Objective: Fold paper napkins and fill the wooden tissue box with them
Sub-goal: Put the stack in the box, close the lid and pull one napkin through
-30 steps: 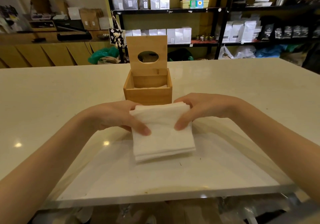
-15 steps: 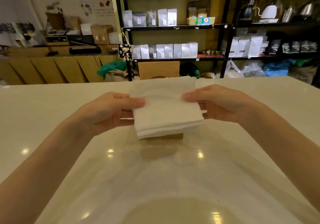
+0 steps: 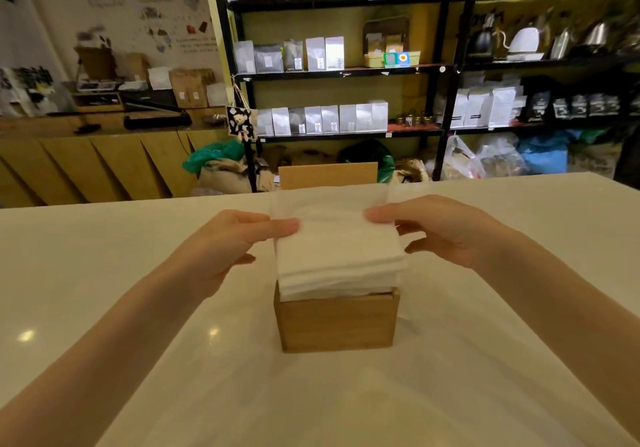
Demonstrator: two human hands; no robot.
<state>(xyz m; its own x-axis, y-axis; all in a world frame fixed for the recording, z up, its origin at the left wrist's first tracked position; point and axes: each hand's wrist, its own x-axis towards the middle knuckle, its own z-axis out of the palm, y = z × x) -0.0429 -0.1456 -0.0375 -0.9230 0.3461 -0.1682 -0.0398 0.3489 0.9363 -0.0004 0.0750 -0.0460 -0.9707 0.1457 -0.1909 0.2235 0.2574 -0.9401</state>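
**Gripping a folded stack over the open box**

Pinching the napkin stack (image 3: 341, 256) from both sides: left hand (image 3: 227, 249) with thumb laid across the top left edge and fingers curled beneath, right hand (image 3: 446, 232) mirroring it on the right edge, thumb on top, fingers under. Both grips closed on the paper, neither slack. Sitting square over the mouth of the wooden tissue box (image 3: 337, 322), stack's lower layers at or just inside the rim, near edge overhanging the front wall slightly; how deep the bottom has gone, hidden by the paper itself. Standing upright behind the stack, the box lid (image 3: 327, 174), only its top strip showing. Resting on the pale table (image 3: 104, 290), the box, roughly central between the forearms.

Judged as the filling step, folding done for this batch. Next move likely calling for a straight downward push with corners lined to the walls, then fingers slipped out from beneath without dragging layers askew. Tight fit possible; risk of crumpled edges catching on the rim.
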